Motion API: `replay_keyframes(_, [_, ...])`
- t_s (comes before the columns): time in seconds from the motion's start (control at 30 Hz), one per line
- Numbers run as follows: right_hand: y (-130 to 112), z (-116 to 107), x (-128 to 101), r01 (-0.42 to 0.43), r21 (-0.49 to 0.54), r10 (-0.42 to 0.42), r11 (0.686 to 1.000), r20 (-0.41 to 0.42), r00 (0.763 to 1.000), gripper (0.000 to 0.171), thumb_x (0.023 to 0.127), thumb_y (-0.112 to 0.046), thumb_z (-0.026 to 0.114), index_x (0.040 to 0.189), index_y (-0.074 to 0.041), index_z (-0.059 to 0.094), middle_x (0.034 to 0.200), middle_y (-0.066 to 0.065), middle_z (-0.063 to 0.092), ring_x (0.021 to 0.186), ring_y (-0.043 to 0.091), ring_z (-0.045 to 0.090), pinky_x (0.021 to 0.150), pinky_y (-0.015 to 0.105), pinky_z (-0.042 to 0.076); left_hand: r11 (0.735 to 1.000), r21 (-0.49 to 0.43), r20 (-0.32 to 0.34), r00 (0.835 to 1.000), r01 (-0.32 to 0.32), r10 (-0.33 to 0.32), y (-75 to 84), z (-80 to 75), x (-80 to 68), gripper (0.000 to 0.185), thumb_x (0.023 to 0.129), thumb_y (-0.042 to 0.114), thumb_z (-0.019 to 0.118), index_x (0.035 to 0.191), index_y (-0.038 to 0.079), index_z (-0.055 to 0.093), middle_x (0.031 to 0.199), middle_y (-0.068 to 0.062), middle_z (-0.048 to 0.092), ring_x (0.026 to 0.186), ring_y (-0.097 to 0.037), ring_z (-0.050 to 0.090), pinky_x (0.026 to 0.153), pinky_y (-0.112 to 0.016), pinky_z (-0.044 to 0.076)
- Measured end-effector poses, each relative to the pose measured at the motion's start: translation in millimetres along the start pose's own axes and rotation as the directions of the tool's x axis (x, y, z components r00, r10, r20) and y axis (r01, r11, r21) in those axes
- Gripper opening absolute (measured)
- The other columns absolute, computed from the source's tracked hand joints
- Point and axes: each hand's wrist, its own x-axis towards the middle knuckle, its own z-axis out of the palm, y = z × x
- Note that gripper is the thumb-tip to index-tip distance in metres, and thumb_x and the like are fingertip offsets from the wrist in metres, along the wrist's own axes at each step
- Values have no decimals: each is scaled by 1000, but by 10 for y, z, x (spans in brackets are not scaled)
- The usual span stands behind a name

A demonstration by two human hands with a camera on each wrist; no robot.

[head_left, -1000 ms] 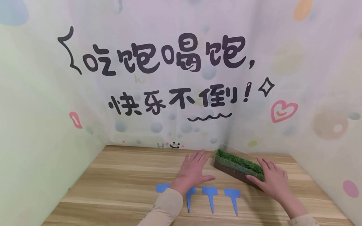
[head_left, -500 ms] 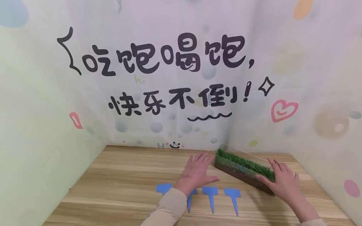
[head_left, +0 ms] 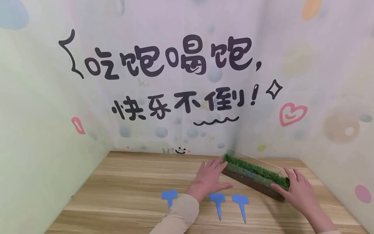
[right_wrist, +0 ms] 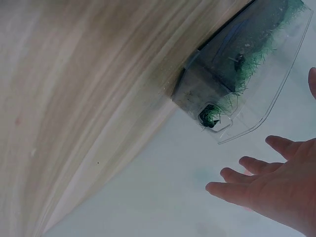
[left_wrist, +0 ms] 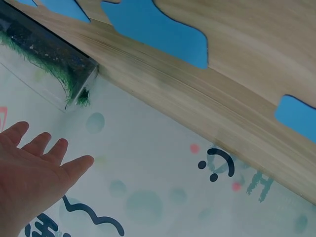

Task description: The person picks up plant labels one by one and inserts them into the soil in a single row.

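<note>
Both hands have moved rightward, the right hand (head_left: 298,190) out to the near-right end of the box (head_left: 252,180), the left hand (head_left: 208,177) in towards its far-left corner. The box itself looks to have stayed put, slanting across the right half of the counter (head_left: 128,175), green grass (head_left: 255,169) inside its clear walls, printed cloth (head_left: 175,136) behind. And neither grip has closed! The left has its fingers straight and spread; the right stands apart too, thumb to the near side, fingers to the far side, clamped on nothing. Whether any fingertip brushes the plastic is hard to tell from above. What the shift means: the box now sits between two hands, one at each end, and I'd judge it is being lined up rather than held. Nearer, the blue labels (head_left: 240,199) lie flat, one hidden under the left sleeve (head_left: 182,213) from the head view.
</note>
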Motion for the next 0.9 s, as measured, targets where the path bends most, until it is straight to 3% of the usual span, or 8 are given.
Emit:
replay_keyframes(0.23, [39, 0, -18, -29, 32, 27, 999, 39, 999, 100, 91, -59, 63, 148, 14, 27, 142, 52, 22, 125, 68, 26, 102, 76, 25, 1000, 2, 8, 1000, 6, -6, 63, 47, 28, 77, 92, 72, 47, 156, 33, 32, 165, 6, 28, 152, -18, 29, 121, -49, 31])
replay_keyframes(0.47, [40, 18, 4, -61, 34, 56, 998, 119, 991, 105, 91, -63, 59, 148, 17, 21, 139, 51, 26, 119, 70, 35, 89, 75, 39, 999, -13, 22, 999, 38, -38, 88, 107, 61, 72, 96, 68, 45, 157, 33, 30, 165, 7, 27, 152, -17, 28, 121, -46, 32])
replay_keyframes(0.67, [80, 12, 66, -124, 81, 105, 989, 208, 972, 112, 94, -66, 52, 148, 23, 8, 140, 54, 20, 124, 69, 30, 94, 74, 39, 986, -140, 57, 995, 93, -85, 116, 136, 133, 73, 97, 62, 49, 157, 24, 31, 164, 1, 29, 151, -19, 31, 120, -45, 33])
replay_keyframes(0.8, [83, 3, 81, -139, 79, 118, 987, 225, 967, 112, 96, -65, 50, 146, 26, 7, 140, 55, 19, 125, 68, 31, 95, 72, 39, 948, -277, 74, 987, 155, -140, 127, 166, 194, 75, 98, 56, 53, 158, 17, 29, 164, -3, 31, 149, -21, 35, 118, -39, 36])
replay_keyframes(0.87, [72, -1, 81, -142, 72, 123, 987, 218, 968, 110, 96, -64, 50, 146, 26, 9, 140, 54, 20, 124, 68, 33, 95, 72, 40, 904, -386, 92, 983, 182, -159, 123, 189, 213, 76, 99, 54, 54, 158, 15, 27, 164, -5, 29, 149, -24, 36, 118, -40, 37])
replay_keyframes(0.9, [63, -2, 83, -144, 70, 127, 987, 214, 969, 109, 97, -63, 50, 146, 26, 10, 141, 54, 21, 123, 67, 35, 94, 71, 41, 868, -454, 106, 979, 201, -171, 119, 201, 218, 77, 99, 53, 54, 159, 14, 25, 165, -6, 28, 149, -26, 35, 118, -41, 37])
